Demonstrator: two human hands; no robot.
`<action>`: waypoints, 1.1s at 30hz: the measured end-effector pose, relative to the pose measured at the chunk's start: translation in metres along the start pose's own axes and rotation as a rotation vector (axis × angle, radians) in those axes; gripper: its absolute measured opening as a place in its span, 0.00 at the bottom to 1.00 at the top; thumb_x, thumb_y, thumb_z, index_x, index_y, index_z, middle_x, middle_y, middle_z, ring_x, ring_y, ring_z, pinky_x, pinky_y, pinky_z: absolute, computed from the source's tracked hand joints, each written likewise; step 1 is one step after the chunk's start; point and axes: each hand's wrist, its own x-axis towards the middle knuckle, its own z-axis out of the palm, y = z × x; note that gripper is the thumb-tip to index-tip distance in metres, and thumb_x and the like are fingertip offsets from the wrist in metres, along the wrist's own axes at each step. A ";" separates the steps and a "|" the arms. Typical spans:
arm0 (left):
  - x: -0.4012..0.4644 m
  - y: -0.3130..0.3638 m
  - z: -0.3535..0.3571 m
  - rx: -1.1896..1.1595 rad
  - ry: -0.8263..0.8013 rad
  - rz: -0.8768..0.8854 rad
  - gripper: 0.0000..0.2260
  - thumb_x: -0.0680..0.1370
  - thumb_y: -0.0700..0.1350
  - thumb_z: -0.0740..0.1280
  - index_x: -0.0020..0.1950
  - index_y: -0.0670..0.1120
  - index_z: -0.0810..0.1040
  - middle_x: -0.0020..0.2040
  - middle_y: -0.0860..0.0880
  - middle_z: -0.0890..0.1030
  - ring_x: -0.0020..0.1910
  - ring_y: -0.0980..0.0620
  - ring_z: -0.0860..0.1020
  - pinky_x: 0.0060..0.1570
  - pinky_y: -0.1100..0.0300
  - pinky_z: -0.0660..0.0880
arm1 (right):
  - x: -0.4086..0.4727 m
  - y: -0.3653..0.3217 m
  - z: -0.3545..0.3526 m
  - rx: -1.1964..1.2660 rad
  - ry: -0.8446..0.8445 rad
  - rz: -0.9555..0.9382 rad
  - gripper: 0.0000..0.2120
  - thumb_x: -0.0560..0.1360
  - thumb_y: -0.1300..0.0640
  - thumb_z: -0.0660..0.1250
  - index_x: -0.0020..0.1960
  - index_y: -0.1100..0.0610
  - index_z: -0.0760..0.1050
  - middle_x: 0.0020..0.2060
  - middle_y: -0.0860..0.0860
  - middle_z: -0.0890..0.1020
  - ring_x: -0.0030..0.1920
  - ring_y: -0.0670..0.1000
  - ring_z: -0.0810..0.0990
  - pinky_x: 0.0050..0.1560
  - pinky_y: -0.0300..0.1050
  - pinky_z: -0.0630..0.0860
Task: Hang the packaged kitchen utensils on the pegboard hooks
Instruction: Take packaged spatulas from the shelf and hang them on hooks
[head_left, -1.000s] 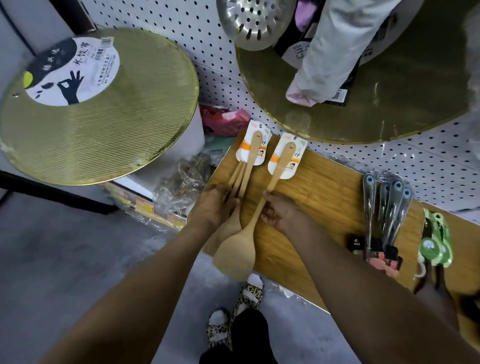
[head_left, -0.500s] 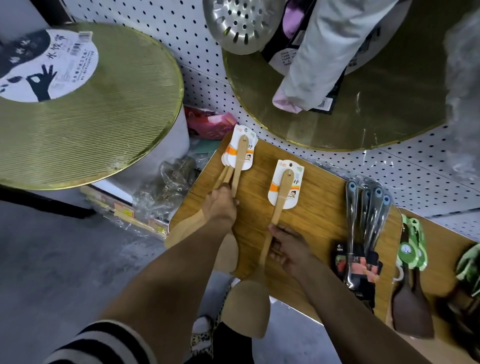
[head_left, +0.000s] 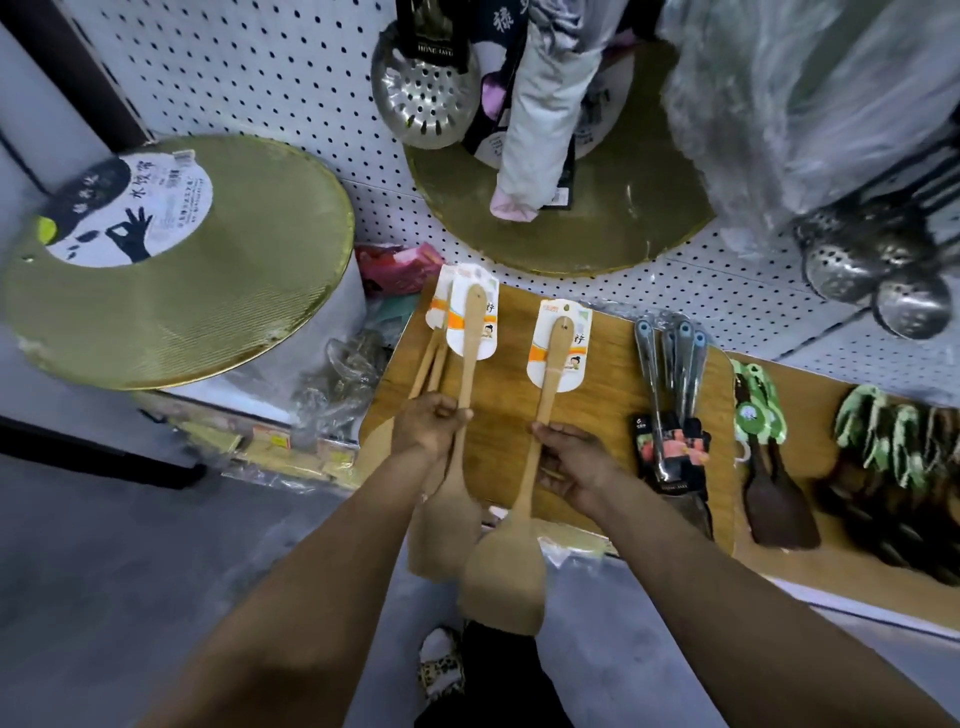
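Two wooden spatulas with white and orange cards at their handle tops lie against a wooden board (head_left: 597, 395) below the white pegboard (head_left: 270, 78). My left hand (head_left: 428, 426) grips the handle of the left wooden spatula (head_left: 465, 384), beside more carded wooden spatulas (head_left: 434, 358) at the board's left edge. My right hand (head_left: 571, 457) holds the handle of the right wooden spatula (head_left: 535, 457). Both blades hang below the board's lower edge.
Steel-handled utensils (head_left: 670, 395), a green-carded dark spatula (head_left: 763, 457) and more green-carded ones (head_left: 893, 457) lie to the right. Round gold mesh screens (head_left: 208, 291) sit left and above. Perforated steel skimmers (head_left: 426, 98) and a pale cloth item (head_left: 540, 135) hang on the pegboard.
My left hand now grips one carded spatula singled out from the left bunch. The right spatula has shifted a little further from that bunch, and the camera has tilted up.
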 end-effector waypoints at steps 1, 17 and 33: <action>-0.005 -0.005 0.001 -0.004 -0.011 0.013 0.08 0.66 0.50 0.78 0.33 0.53 0.80 0.40 0.50 0.83 0.45 0.43 0.83 0.49 0.42 0.80 | -0.011 0.001 -0.004 0.017 0.004 -0.015 0.03 0.77 0.57 0.71 0.49 0.55 0.77 0.41 0.52 0.82 0.41 0.50 0.80 0.38 0.45 0.77; -0.213 0.048 0.092 0.051 -0.306 0.253 0.09 0.72 0.42 0.75 0.36 0.47 0.77 0.38 0.44 0.83 0.36 0.47 0.80 0.38 0.52 0.81 | -0.159 0.016 -0.166 0.122 0.134 -0.300 0.04 0.78 0.60 0.70 0.51 0.61 0.80 0.35 0.53 0.82 0.34 0.51 0.80 0.36 0.47 0.80; -0.503 0.099 0.427 0.032 -0.653 0.520 0.12 0.75 0.34 0.70 0.39 0.46 0.70 0.36 0.45 0.77 0.30 0.55 0.77 0.26 0.62 0.77 | -0.377 0.091 -0.572 0.318 0.466 -0.702 0.10 0.81 0.59 0.65 0.40 0.55 0.76 0.28 0.51 0.77 0.27 0.48 0.75 0.31 0.41 0.70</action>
